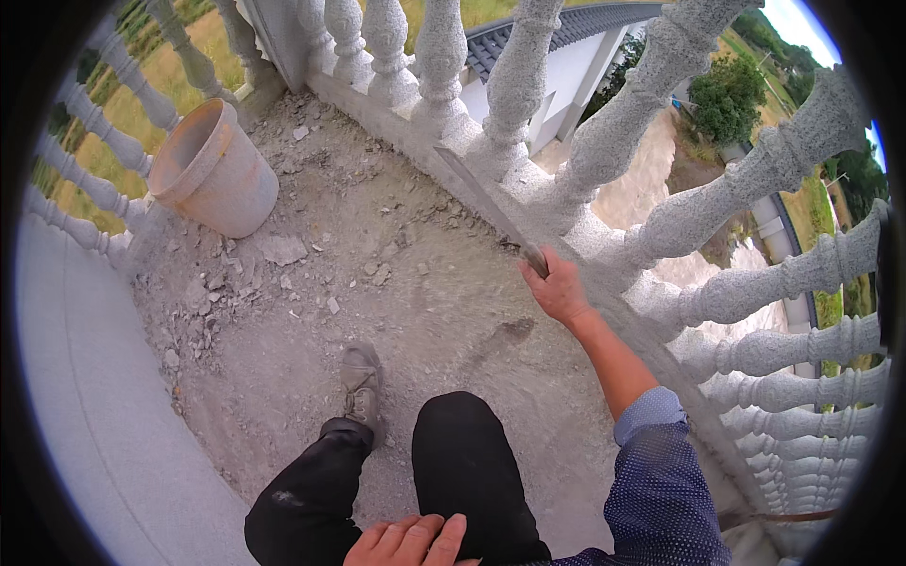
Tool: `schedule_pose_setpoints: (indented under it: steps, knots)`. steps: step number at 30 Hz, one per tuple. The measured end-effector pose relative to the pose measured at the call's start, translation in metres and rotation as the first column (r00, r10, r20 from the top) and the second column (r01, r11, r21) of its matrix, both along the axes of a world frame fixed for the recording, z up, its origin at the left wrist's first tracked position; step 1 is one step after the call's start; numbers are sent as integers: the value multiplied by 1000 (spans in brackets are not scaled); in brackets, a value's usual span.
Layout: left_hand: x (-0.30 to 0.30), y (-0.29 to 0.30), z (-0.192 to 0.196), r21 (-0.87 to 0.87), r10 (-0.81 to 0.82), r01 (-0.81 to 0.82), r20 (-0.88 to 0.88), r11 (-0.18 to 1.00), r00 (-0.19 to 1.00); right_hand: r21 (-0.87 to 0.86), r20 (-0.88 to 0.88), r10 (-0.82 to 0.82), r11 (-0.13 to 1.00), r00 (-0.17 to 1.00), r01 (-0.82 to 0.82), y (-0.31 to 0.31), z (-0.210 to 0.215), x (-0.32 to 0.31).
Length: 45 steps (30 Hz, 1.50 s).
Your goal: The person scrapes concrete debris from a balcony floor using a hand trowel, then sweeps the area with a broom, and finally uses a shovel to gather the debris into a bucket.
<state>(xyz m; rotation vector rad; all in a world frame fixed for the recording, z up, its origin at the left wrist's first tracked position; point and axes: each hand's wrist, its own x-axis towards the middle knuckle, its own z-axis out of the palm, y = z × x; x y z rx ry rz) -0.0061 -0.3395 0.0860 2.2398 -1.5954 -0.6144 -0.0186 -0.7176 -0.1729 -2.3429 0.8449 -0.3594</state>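
Observation:
My right hand (559,288) is wrapped round the handle of a long flat-bladed tool (479,196). Its narrow grey blade points away and to the left, lying along the low concrete curb (415,127) under the balusters. Whether the edge touches the curb or the debris beside it, I cannot tell. Down at the lower edge, my left hand (406,542) rests on my dark trousers with its fingers stretched out and nothing in them. Broken mortar chips (377,269) and dust lie along the foot of the curb.
A dirty plastic bucket (217,174) stands at the far left among rubble (212,292). Grey stone balusters (514,80) line the right side and far corner, with a drop beyond them. A pale curved wall (113,377) bounds the left. My shoe (360,391) is on the dusty floor.

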Motion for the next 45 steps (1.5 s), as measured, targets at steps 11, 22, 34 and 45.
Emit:
schedule_pose_setpoints:
  steps: [11, 22, 34, 45]
  knots:
    - [38, -14, -37, -6, -289, 292, -164, 956, 943, -150, -455, -83, 989, 886, 16, -12, -59, -33]
    - [67, -19, -37, -91, -314, 302, -207, 949, 926, -59, -449, -318, 943, 835, 327, 10, -124, -73]
    - [72, -4, -33, -57, -197, 189, -252, 980, 947, 89, -448, -448, 838, 773, 538, 135, -165, -58]
    - [79, -2, -37, -27, -183, 182, -212, 983, 960, 242, -432, 142, 969, 891, -38, 98, -120, 61]
